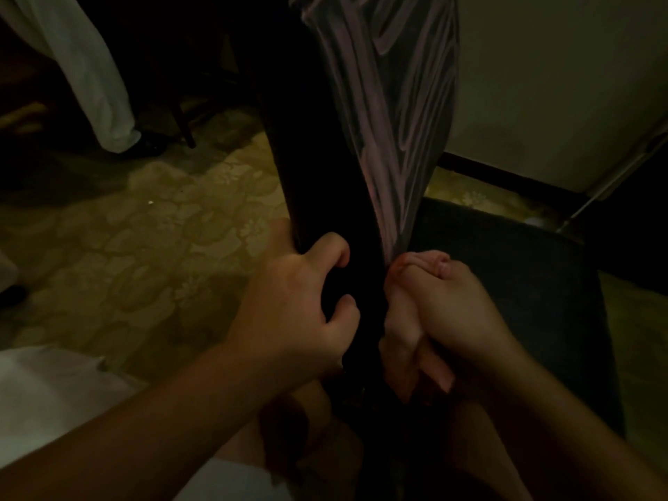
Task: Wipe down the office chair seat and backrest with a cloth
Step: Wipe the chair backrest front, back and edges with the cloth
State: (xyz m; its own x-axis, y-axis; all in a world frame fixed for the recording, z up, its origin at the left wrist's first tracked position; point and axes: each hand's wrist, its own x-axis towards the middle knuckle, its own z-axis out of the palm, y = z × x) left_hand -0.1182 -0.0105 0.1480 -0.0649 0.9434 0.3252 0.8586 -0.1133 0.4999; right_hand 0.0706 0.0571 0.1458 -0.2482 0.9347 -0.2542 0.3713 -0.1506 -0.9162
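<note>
Wiping under way: right hand (437, 312) bunches a pink cloth (390, 103) beside the dark backrest (311, 157), which the left hand (300, 301) grips (seat apparently still unwiped).

Your chair's backrest (325, 157) is a dark, almost black panel seen edge-on, running from twelve o'clock down to the frame's centre. The cloth (390, 113), greyish with pale pink streaks, lies stretched along its three o'clock side and narrows to a gathered point low down. The dark seat (524, 283) spreads toward four o'clock.
</note>
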